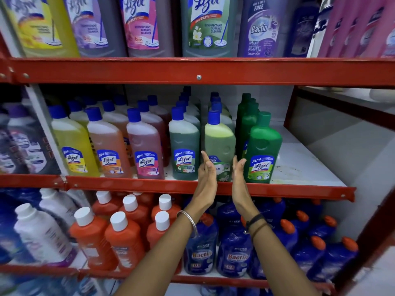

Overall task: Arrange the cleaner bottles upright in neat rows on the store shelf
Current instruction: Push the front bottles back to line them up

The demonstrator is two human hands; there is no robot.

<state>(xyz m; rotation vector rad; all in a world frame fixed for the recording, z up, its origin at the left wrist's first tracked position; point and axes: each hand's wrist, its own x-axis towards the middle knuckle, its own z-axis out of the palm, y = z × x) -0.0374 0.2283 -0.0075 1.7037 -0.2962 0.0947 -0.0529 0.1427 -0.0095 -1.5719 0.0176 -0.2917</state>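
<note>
Cleaner bottles stand upright in rows on the middle shelf (299, 167): yellow (72, 142), orange (106, 144), pink (145, 144), dark green (184, 144), light green (220, 139) and solid green (263, 146). My left hand (206, 171) and my right hand (239, 171) are flat, fingers straight, palms facing each other on either side of the light green bottle's lower part. They sit close to the bottle; I cannot tell whether they touch it. Neither hand grips anything.
The red shelf rail (128, 183) runs just under my hands. Bare white shelf lies right of the solid green bottle. Large bottles (205, 26) fill the shelf above. Below stand orange bottles (124, 236) with white caps and blue bottles (235, 253).
</note>
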